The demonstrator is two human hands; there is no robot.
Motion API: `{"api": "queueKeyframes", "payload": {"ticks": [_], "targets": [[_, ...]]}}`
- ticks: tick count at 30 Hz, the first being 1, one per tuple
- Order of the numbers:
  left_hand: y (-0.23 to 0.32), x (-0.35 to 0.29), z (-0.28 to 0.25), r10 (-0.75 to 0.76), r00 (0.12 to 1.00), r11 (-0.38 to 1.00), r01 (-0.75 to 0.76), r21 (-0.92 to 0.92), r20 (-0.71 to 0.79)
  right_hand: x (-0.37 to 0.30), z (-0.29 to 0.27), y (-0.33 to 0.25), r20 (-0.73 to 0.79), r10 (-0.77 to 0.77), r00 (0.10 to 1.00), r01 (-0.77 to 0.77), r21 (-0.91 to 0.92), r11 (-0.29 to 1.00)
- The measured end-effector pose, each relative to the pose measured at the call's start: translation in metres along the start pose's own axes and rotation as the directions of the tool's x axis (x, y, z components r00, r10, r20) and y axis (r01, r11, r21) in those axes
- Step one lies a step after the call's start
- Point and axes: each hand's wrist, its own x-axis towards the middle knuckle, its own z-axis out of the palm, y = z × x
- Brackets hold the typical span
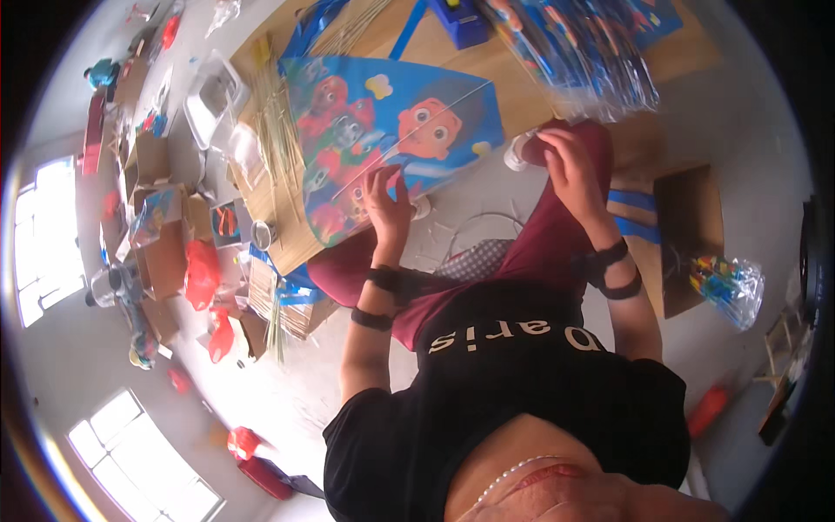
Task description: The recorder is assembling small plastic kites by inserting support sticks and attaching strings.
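Note:
A blue kite [348,113] printed with cartoon figures lies across the near side of the wooden table, a thin pale rod [451,108] running slantwise over it. My left hand [389,209] is at the kite's near edge, fingers bent and apart, nothing visible in it; whether the fingertips touch the sheet is unclear. Away from the kite, my right hand [570,170] hangs in the air over my right knee. Its fingers are spread and nothing shows in them. Dark bands circle both forearms.
Thin sticks [277,130] lie along the table's left side, near a roll of tape [263,234]. Packed kites in clear plastic [600,74] cover the far right, by a blue box [458,22]. Cardboard boxes [687,235] stand on the floor to the right.

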Motion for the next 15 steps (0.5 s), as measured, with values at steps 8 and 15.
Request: {"api": "queueKeyframes", "payload": {"ticks": [8,15], "targets": [[-0.031,0.024,0.004,-0.039,0.998,0.994,0.044,0.103,-0.049,0.065,0.101,0.019,0.040,-0.131,0.991,0.135,-0.125,0.983],[-0.029,0.052,0.045,-0.032,0.999,0.998,0.032,0.052,-0.012,0.083,0.130,0.062,-0.063,-0.062,0.996,0.050,-0.175,0.983]]}}
